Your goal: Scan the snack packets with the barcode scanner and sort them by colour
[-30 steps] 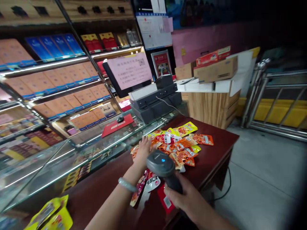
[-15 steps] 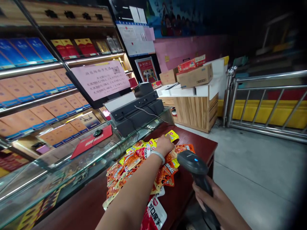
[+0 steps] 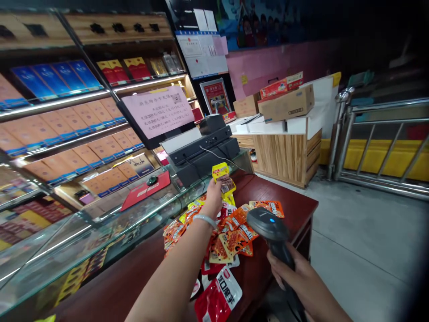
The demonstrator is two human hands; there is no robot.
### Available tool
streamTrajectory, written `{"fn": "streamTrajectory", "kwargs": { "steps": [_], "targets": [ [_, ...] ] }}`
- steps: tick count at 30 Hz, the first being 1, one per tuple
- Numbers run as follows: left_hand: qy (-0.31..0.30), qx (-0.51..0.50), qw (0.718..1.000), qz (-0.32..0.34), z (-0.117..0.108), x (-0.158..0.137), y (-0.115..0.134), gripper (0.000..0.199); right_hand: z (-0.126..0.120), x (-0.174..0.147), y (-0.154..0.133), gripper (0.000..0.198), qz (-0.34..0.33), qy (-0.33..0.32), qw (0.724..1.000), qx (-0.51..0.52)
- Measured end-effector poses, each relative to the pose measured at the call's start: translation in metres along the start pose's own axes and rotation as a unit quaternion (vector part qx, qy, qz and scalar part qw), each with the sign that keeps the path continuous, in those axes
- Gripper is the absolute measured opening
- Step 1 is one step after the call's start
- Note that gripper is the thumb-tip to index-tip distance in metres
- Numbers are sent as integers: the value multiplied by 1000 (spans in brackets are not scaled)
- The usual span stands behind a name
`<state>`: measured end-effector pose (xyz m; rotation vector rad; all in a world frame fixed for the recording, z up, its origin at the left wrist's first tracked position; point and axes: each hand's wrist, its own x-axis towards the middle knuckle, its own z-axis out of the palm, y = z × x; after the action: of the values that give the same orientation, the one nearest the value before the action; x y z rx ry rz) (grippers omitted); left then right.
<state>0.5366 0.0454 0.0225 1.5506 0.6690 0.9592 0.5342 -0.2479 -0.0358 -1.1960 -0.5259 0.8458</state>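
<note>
Pinched in my left hand [image 3: 213,197] is a yellow snack packet [image 3: 224,179], raised above the far side of a pile. My right hand [image 3: 293,273] is wrapped round the handle of a black barcode scanner [image 3: 270,226] with a blue light on top; its head points left over the pile. Orange snack packets [image 3: 234,241] lie heaped on the dark red wooden table [image 3: 264,190], mixed with yellow and red ones. Nearest me is a red and white packet [image 3: 219,295]. My left forearm covers part of the heap.
Along the left runs a glass display counter [image 3: 110,241] with a computer mouse [image 3: 152,180] on a red mat. A monitor with a pink sign [image 3: 157,112] and a black cash-register-like device [image 3: 201,150] stand behind the table. Cartons [image 3: 286,105] and a metal railing [image 3: 385,147] are farther right.
My left hand has lifted a yellow packet off the pile and moved it up and slightly left. The scanner stays about where it was in my right hand. The view has shifted a little left.
</note>
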Motion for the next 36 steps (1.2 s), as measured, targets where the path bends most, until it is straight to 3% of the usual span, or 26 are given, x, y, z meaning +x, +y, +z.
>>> {"fn": "streamTrajectory", "kwargs": {
  "steps": [3,9,15,20,25,28,30,31,33,36],
  "targets": [
    [-23,-163,985,-58,-30,-34,18,44,12,-9,-3,47,4,-27,1000,-13],
    [-26,-245,963,-109,-104,-134,39,43,52,-32,-7,47,10,-74,995,-65],
    [89,-293,949,-79,-177,-207,49,44,117,-64,0,44,14,-162,982,-100],
    [146,-294,942,-63,-234,-242,55,42,169,-84,37,39,-4,-251,960,-123],
    [208,-290,934,-8,-281,-279,48,46,201,-97,64,41,19,-307,940,-147],
    [279,-192,941,13,-322,-303,36,45,213,-103,66,53,76,-311,932,-170],
    [360,-39,932,-1,-362,-323,32,41,219,-104,67,57,96,-324,924,-179],
    [405,56,912,-16,-384,-334,32,39,221,-104,68,57,102,-332,919,-185],
    [482,231,843,-58,-429,-359,35,34,225,-104,72,55,102,-346,913,-190],
    [545,374,741,-118,-481,-389,39,35,229,-107,81,51,85,-348,916,-182]
  ]
}}
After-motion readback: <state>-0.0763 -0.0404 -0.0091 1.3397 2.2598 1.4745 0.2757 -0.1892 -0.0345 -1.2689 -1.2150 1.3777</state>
